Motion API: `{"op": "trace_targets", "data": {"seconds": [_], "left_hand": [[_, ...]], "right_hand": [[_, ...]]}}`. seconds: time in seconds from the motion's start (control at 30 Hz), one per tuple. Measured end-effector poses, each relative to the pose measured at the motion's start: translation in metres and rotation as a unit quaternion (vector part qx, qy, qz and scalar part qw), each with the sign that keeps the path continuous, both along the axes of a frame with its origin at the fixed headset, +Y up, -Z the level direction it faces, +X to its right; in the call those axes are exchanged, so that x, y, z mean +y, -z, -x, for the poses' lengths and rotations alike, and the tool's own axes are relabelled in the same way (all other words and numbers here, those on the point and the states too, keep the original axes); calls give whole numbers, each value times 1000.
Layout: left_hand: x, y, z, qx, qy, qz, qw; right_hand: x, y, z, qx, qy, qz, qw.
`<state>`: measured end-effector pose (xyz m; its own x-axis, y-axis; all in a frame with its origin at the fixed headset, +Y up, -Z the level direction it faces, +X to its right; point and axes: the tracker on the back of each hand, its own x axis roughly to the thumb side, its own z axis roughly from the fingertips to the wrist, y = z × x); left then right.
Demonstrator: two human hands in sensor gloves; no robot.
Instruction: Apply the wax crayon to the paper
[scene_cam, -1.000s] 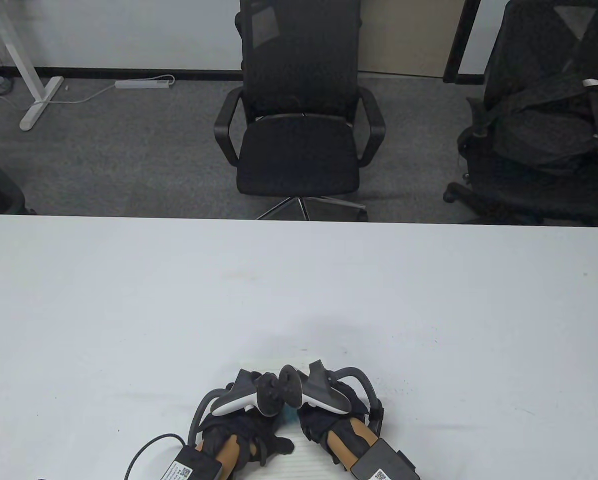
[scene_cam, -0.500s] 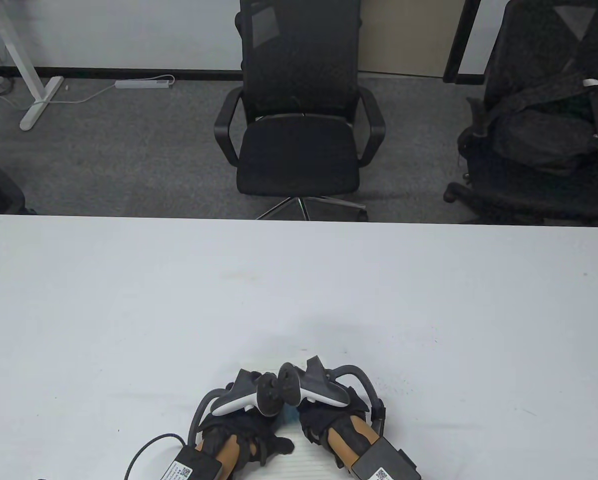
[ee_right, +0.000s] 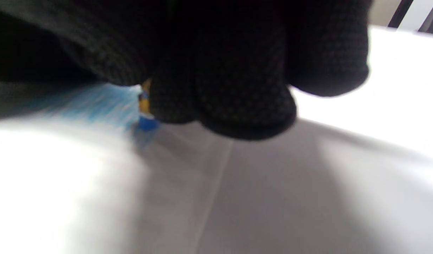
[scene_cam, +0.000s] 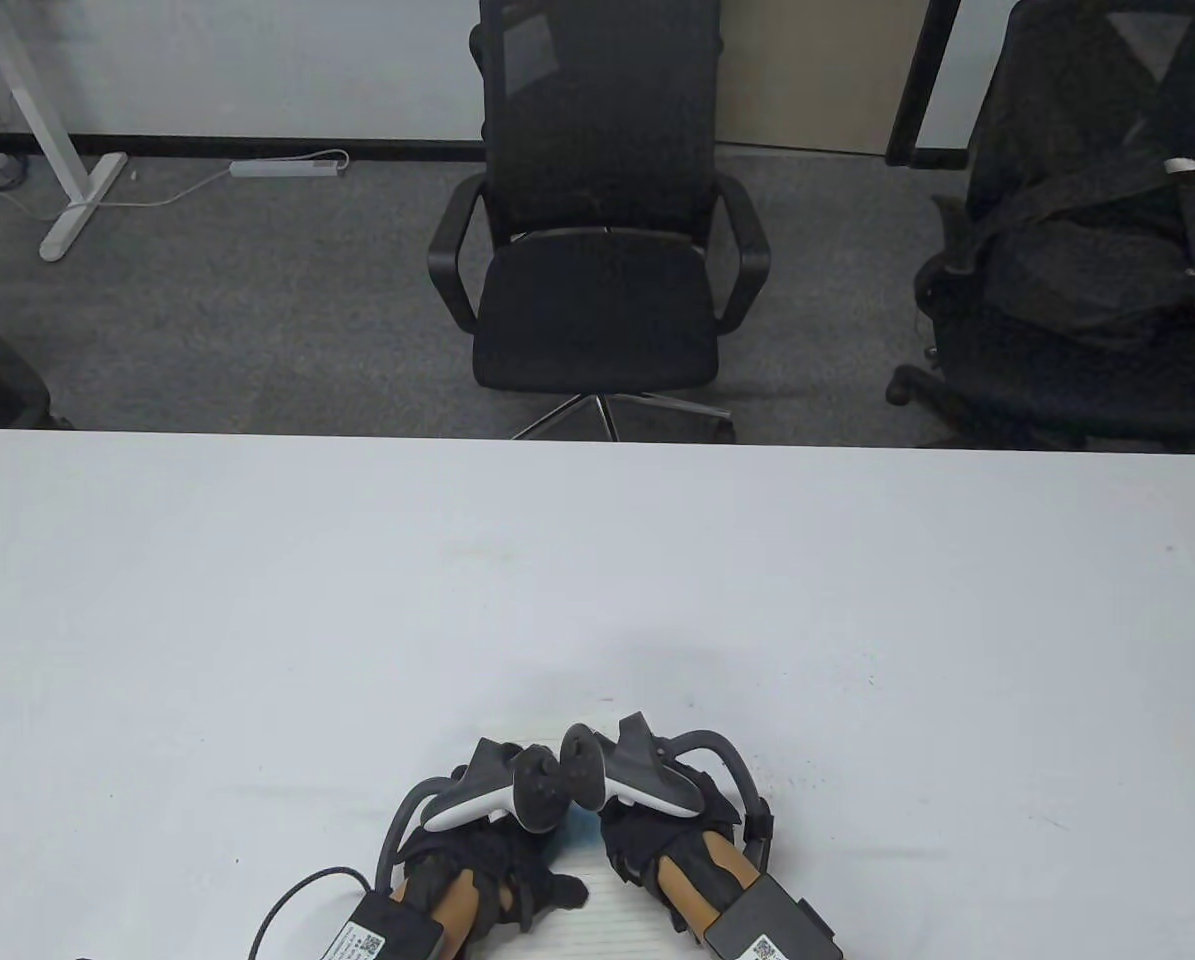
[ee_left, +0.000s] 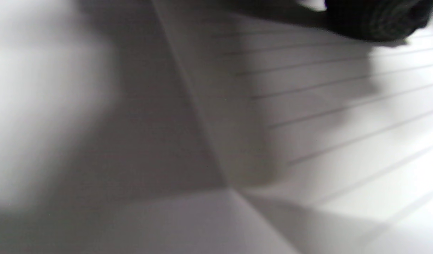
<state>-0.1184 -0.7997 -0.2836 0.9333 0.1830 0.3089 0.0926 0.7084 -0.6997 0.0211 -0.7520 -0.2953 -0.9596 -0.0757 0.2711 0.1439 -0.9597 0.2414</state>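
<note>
Colouring at the desk's (scene_cam: 257, 620) near edge, the right hand (scene_cam: 657, 850) pinches a blue crayon (ee_right: 145, 112), its tip down on the lined paper (scene_cam: 597, 915) beside a blue patch (ee_right: 92, 106). The left hand (scene_cam: 477, 870) rests on the sheet, fingers seemingly flat. Gloves hide most of the crayon, so its long axis is unclear.

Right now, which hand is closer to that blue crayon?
The right hand. Its fingers curl round the blue crayon, tip down at the blue patch on the lined paper. The left hand rests on the paper beside it.
</note>
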Motion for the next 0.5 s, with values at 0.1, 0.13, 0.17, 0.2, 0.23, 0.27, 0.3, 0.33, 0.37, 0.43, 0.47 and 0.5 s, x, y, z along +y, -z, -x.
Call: {"op": "trace_targets", "data": {"seconds": [0.1, 0.13, 0.17, 0.2, 0.23, 0.27, 0.3, 0.33, 0.37, 0.43, 0.47, 0.5], "left_hand": [[0, 0, 0, 0, 0, 0, 1000], [0, 0, 0, 0, 0, 0, 1000], [0, 0, 0, 0, 0, 0, 1000], [0, 0, 0, 0, 0, -1, 1000], [0, 0, 0, 0, 0, 0, 1000], [0, 0, 0, 0, 0, 0, 1000], [0, 0, 0, 0, 0, 0, 1000], [0, 0, 0, 0, 0, 0, 1000], [0, 0, 0, 0, 0, 0, 1000], [0, 0, 0, 0, 0, 0, 1000], [0, 0, 0, 0, 0, 0, 1000], [0, 0, 0, 0, 0, 0, 1000]], "right_hand": [[-1, 0, -1, -6, 14, -33, 999], [-1, 0, -2, -5, 15, -26, 1000], [0, 1, -2, -2, 9, -9, 1000], [0, 1, -1, 5, 5, 21, 1000], [0, 1, -1, 9, -4, 54, 998], [0, 1, 0, 11, -11, 75, 997], [0, 1, 0, 13, -11, 75, 997], [0, 1, 1, 11, -8, 58, 998], [0, 1, 1, 8, -8, 54, 998], [0, 1, 0, -5, 7, 1, 1000], [0, 2, -1, -9, 11, -13, 1000], [-1, 2, -2, -17, 19, -29, 999]]}}
